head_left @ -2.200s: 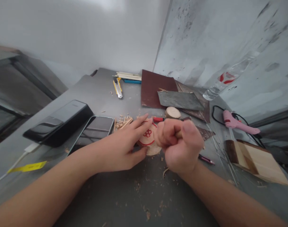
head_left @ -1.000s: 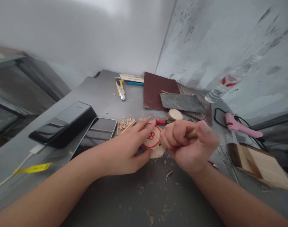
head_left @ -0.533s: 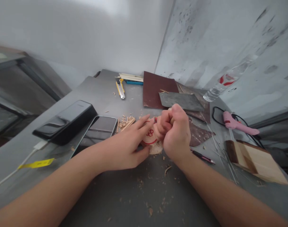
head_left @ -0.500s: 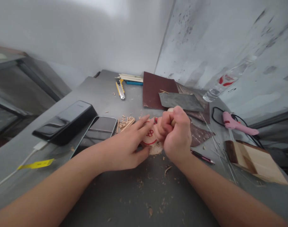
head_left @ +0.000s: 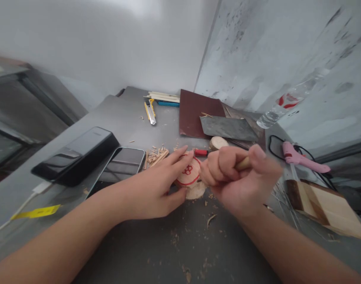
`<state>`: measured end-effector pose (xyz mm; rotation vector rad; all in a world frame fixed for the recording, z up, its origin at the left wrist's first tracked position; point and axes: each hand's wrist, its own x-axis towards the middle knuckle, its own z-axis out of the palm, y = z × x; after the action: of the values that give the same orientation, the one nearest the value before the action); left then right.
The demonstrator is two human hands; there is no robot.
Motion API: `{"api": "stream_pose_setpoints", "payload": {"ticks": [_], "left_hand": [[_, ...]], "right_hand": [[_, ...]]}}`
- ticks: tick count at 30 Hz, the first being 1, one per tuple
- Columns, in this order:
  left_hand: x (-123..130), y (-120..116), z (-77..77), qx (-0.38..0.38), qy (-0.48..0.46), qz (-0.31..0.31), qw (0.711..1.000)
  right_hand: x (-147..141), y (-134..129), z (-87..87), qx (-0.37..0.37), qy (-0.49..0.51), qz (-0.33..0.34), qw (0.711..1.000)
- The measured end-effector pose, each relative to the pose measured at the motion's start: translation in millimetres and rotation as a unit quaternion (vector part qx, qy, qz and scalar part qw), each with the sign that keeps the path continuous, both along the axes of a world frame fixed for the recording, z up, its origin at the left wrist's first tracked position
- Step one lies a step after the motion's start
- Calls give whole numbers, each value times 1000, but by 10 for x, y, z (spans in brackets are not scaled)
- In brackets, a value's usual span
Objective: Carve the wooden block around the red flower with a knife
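A round wooden disc (head_left: 192, 178) with a red ring and a small red flower-like drawing lies on the table, with pale wood beneath its near edge. My left hand (head_left: 161, 185) grips its left side, fingers over the top and thumb at the near edge. Closed in a fist, my right hand (head_left: 239, 177) holds a carving tool by its wooden handle (head_left: 243, 163). A small dark tip shows below that fist, at the disc's right edge. Behind the hands are a red marker (head_left: 201, 152) and a small wood slice (head_left: 218, 142).
Wood shavings (head_left: 156, 156), a phone (head_left: 124, 161) and a black box-shaped device (head_left: 76, 154) sit left. A utility knife (head_left: 150, 112) and sandpaper sheets (head_left: 199, 112) lie behind. Rightward are a bottle (head_left: 289, 100), pink glue gun (head_left: 304, 157) and wood block (head_left: 331, 209).
My right fist has moved right and tilted, uncovering more of the disc, the red marker and the wood slice. My left hand stays on the disc.
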<state>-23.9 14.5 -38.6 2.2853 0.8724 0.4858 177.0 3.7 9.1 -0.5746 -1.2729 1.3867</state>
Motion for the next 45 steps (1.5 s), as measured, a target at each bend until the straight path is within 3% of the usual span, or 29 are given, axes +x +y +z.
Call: {"api": "stream_pose_setpoints", "payload": {"ticks": [7,11,14,17,20,29,36,42,45], "left_hand": [[32,-31,12,4,-2,3,1000],[39,-32,48,-1,-4,3,1000],[45,-28,65,1,4,-2,1000],[36,-26,36,6,16,3,1000],[14,-22,-15,10,23,9,1000],[12,-20,-10,11,12,2,1000],[39,-40,48,7,13,3,1000],[52,-37,65,9,17,1,1000],[53,-38,51,11,4,4,1000]], "right_hand": [[-134,-106,-210,73,-43,-82,993],[-202,-64,-262,62,-43,-115,991],[-255,22,-235,3,-24,-139,990],[-236,120,-189,-73,17,-118,990],[-136,172,-147,-94,39,-73,992],[-43,-30,0,-17,4,-18,1000],[-196,-156,-114,75,-58,-73,993],[-308,-67,-116,2,-19,-172,985],[-299,-37,-133,14,-1,-154,988]]}}
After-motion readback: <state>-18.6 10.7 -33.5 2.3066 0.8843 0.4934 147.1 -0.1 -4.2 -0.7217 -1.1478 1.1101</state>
